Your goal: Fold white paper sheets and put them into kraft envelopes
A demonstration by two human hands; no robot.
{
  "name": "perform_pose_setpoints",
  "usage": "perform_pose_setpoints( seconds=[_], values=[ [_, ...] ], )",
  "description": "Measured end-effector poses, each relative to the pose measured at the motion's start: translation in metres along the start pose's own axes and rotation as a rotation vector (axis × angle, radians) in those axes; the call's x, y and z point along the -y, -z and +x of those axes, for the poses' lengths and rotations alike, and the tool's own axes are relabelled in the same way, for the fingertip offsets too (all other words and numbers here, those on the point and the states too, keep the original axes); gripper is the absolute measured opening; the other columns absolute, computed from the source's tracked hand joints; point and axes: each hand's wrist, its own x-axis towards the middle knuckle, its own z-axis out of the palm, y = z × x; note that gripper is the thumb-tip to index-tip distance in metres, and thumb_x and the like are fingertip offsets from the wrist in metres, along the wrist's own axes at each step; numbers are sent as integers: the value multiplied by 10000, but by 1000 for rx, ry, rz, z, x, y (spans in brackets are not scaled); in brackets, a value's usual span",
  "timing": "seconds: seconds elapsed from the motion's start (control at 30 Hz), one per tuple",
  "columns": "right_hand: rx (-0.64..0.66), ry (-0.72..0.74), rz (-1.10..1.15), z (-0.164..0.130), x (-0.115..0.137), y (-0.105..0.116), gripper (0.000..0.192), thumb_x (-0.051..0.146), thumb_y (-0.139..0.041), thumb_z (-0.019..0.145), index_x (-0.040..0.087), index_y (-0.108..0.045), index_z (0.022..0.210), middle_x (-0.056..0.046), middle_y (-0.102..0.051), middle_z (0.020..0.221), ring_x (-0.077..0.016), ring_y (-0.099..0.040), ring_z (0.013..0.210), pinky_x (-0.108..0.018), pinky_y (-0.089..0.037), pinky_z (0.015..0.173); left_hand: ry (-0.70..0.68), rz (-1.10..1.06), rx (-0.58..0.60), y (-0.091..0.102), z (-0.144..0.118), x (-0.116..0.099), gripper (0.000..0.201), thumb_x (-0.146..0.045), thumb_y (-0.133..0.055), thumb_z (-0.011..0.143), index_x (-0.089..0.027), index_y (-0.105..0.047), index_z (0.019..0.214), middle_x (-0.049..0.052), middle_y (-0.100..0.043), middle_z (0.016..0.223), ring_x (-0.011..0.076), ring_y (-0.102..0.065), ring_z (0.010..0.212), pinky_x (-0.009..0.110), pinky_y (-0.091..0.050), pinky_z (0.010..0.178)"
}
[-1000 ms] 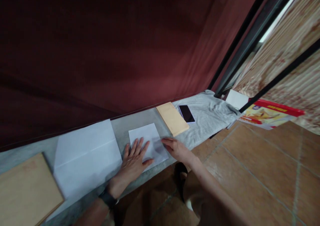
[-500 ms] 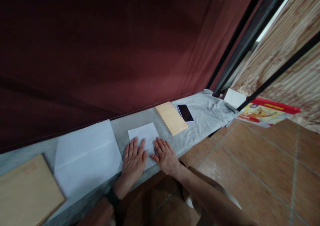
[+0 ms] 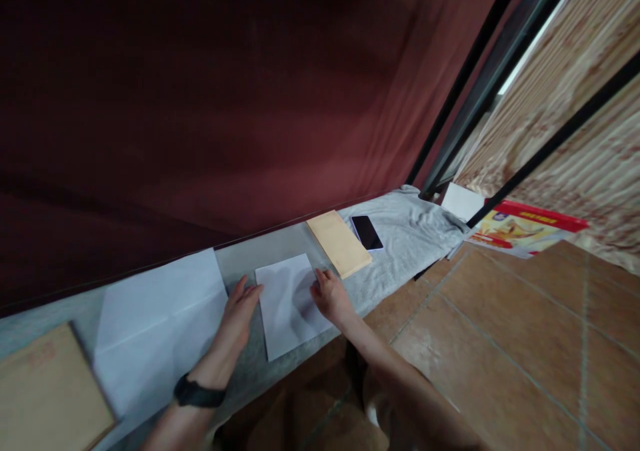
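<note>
A folded white sheet of paper (image 3: 290, 304) lies on the grey cloth between my hands. My left hand (image 3: 237, 314), a dark band on its wrist, is at the sheet's left edge with thumb and fingers apart. At the opposite edge, my right hand (image 3: 331, 298) has its fingers curled in and closed on the paper's side; the fingertips are partly hidden. A larger white sheet (image 3: 160, 324) with a crease across it lies left of my left hand. Beyond my right hand is a stack of tan envelopes (image 3: 340, 241).
A dark phone (image 3: 367, 232) rests beside the envelopes on the grey cloth (image 3: 405, 238). More tan envelopes (image 3: 50, 391) sit at the near left. A maroon curtain (image 3: 250, 138) hangs behind the narrow surface. Black metal bars (image 3: 460, 91) and a printed red-and-yellow box (image 3: 525, 228) stand at right.
Both hands were pressed flat on the folded sheet. They have since lifted and parted to its two sides, the right fingers curling at its edge. The view has shifted slightly.
</note>
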Motion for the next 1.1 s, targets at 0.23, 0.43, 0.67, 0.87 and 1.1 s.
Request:
perform_pose_setpoints(
  seconds=[0.23,0.43,0.67,0.87,1.1],
  values=[
    [19,-127,-6,16,5,-4,243,239,-559,913,172,-620,1138,-119,-649,1080,-229,-632,1035,-316,-480,912,421,-436,-74,12,2,-22,581,-239,-721,744,-158,-577,1301,133,-691,1223,279,-644,1155,380,-540,894],
    [-46,-172,278,26,0,-13,235,179,-614,834,175,-655,1065,-93,-689,985,-228,-641,946,-335,-473,889,439,-554,-29,14,2,-34,424,-208,-772,610,-155,-704,1025,45,-752,864,244,-702,898,349,-520,796],
    [-2,-48,684,41,-8,4,107,263,-612,801,201,-659,727,22,-621,655,-161,-594,666,-268,-485,660,273,-738,142,26,-3,-65,522,-409,-872,528,-122,-721,937,67,-766,810,234,-706,767,350,-534,759],
    [-151,128,1154,47,5,46,198,395,-696,791,207,-680,850,-13,-705,824,-167,-644,770,-281,-520,744,-229,-565,-5,61,-11,-115,321,-453,-794,720,-189,-718,886,56,-766,957,244,-698,993,372,-533,921],
    [-235,291,1071,32,5,51,109,315,-679,845,224,-735,867,-76,-717,1137,-226,-661,1086,-368,-488,991,-577,-297,188,61,-15,-87,77,-290,-711,791,-225,-740,819,70,-769,1018,246,-684,1073,411,-509,1010]
  ],
)
